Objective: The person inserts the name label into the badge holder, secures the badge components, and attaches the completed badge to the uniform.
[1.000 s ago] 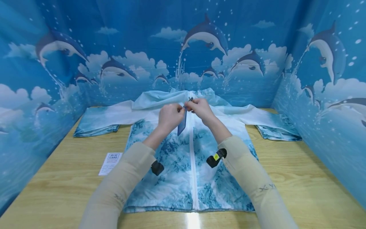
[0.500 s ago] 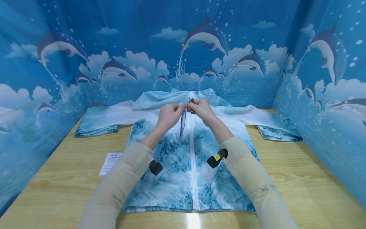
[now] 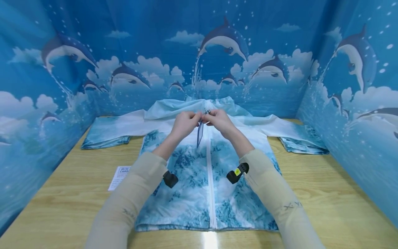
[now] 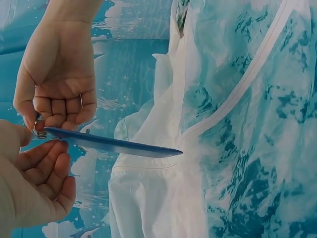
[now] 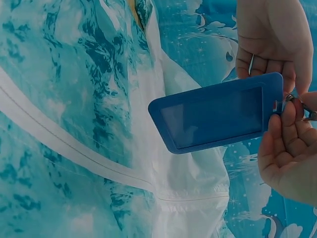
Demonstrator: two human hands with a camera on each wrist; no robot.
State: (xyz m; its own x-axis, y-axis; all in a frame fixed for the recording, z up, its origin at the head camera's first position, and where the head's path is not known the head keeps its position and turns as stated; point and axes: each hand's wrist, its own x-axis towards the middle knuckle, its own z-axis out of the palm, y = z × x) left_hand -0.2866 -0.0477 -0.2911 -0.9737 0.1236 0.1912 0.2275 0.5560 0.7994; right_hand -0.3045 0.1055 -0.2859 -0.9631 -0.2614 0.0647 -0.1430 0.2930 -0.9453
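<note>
A blue ID card holder (image 5: 213, 116) with a transparent window hangs from both hands over a tie-dyed teal and white zip jacket (image 3: 183, 197). My left hand (image 3: 185, 123) pinches the holder's top edge. Beside it, the fingers and thumb of my right hand (image 3: 220, 121) grip a small metal clip (image 4: 40, 133) at the holder's slot end. The fingertips of both hands nearly meet, and they partly cover the clip. In the left wrist view the holder appears almost edge-on; the right wrist view shows its face.
The jacket lies zipped up on a wooden table (image 3: 329, 200), sleeves spread and cuffs folded back. A white printed card (image 3: 116, 180) lies left of it, partly behind the left sleeve. Blue dolphin-print curtains (image 3: 199, 45) close in the back and sides.
The holder has turned from face-on to edge-on and partly back. Both hands stay close together, and the clip above the right fingers has tilted so its metal shows.
</note>
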